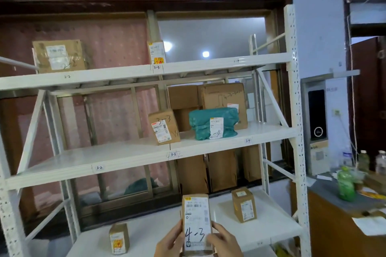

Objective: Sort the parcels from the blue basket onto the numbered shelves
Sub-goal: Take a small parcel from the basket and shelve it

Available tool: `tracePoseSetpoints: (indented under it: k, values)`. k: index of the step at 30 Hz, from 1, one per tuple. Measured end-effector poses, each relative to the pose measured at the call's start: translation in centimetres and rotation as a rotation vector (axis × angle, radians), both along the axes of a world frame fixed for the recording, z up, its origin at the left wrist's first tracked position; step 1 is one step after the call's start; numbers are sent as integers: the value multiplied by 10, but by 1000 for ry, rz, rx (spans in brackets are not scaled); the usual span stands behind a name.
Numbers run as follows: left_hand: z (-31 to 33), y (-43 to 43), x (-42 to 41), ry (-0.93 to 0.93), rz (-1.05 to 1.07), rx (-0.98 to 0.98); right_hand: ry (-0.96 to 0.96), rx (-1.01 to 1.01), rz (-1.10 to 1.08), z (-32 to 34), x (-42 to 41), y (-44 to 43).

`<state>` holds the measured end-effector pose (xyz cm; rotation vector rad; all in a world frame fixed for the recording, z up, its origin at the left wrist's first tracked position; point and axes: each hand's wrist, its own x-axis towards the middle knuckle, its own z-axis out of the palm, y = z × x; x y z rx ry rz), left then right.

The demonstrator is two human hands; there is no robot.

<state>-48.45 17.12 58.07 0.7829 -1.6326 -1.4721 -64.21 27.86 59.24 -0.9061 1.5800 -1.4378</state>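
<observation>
A small brown parcel with a white label marked "4-3" stands upright at the bottom centre, held between my left hand and my right hand. It is in front of the lowest visible shelf of a white metal rack. The middle shelf carries tags "3-2", "3-3" and "3-4", and the top shelf tags "2-2", "2-3" and "2-4". The blue basket is out of view.
The top shelf holds a large box and a narrow one. On the middle shelf sit a tilted "3-3" box and a green bag. Two small boxes stand below. At right is a counter with a green bottle.
</observation>
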Motion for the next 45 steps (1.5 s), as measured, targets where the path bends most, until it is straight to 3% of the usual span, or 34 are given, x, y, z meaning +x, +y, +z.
tracePoseSetpoints:
  k: [1, 5, 10, 28, 41, 45]
  values:
    - [8, 15, 7, -27, -19, -49, -10, 38, -9, 3, -2, 2]
    - [-5, 28, -12, -104, 135, 65, 25, 45, -6, -6, -3, 5]
    - [-12, 38, -23, -134, 156, 108, -38, 15, -8, -21, -12, 15]
    - [-20, 32, -77, -119, 207, 131, 38, 27, 73, -41, -76, -22]
    - [-59, -111, -29, -150, 249, 235, 120, 126, 125, -72, -30, -157]
    - [-79, -166, -18, -276, 244, 178, 208, 159, 102, -80, -24, -205]
